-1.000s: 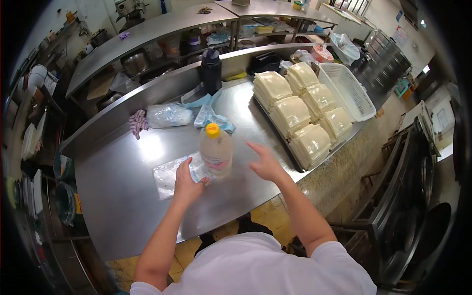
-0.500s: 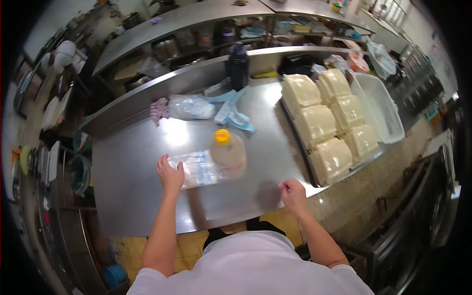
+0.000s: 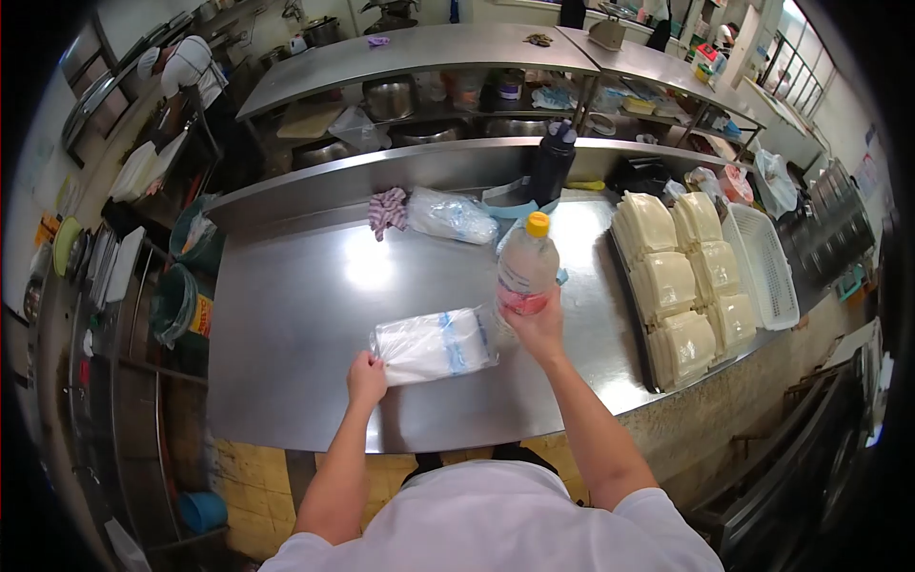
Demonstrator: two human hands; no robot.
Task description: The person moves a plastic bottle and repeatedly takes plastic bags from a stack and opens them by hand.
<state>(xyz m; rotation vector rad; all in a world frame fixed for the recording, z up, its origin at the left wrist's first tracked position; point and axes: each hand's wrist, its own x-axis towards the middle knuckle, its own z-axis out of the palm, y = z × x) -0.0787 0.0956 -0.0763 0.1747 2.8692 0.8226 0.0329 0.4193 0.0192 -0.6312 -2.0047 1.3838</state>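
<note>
L hand is at the near-left corner of the flat plastic pack, fingers closed w/ the edge pinched btwn thumb & fingertips. Pack lies on the table, a bit askew, blue print toward its R end. R hand has the bottle (clear, yellow cap, pink label) low on its R side, fingers wrapped round it. Bottle is roughly upright, just beyond the pack's R end; can't tell if its base touches the table.

Behind, L to R along the raised back edge: striped cloth, clear bag right next to it, blue strip partly hidden by the bottle, then dark bottle, upright. Yellow item & black item sit farther R.

On the R side, the dark tray bears six pale stacks, two cols of three, shiny on top. White basket is just beside them, on the far side from the bottle. Person in white top bends over at far L, well apart from the table.
</note>
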